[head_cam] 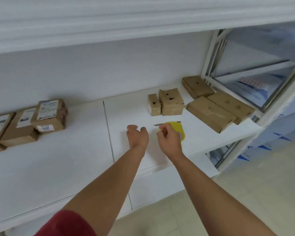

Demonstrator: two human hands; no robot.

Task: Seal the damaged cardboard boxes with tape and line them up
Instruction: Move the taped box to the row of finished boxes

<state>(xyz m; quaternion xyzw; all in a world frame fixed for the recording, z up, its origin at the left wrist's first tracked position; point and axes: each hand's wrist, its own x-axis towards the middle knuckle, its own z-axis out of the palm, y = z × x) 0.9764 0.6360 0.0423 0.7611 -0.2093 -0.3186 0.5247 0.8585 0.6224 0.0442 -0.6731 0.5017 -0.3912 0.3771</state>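
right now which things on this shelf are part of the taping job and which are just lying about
Part of the job:
- yellow tape roll, at the right hand
- cutter behind the roll
- torn boxes at the right
- labelled boxes at the left

Just lying about:
- metal rack frame
- blue-printed sheets

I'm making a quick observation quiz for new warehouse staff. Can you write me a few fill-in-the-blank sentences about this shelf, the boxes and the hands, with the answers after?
1. The tape roll by the right hand is ____ in colour.
2. The boxes with printed labels sit on the ____ side of the shelf.
3. The torn boxes with dark holes stand ____ the tape roll.
4. The left hand holds ____.

Answers: yellow; left; behind; nothing
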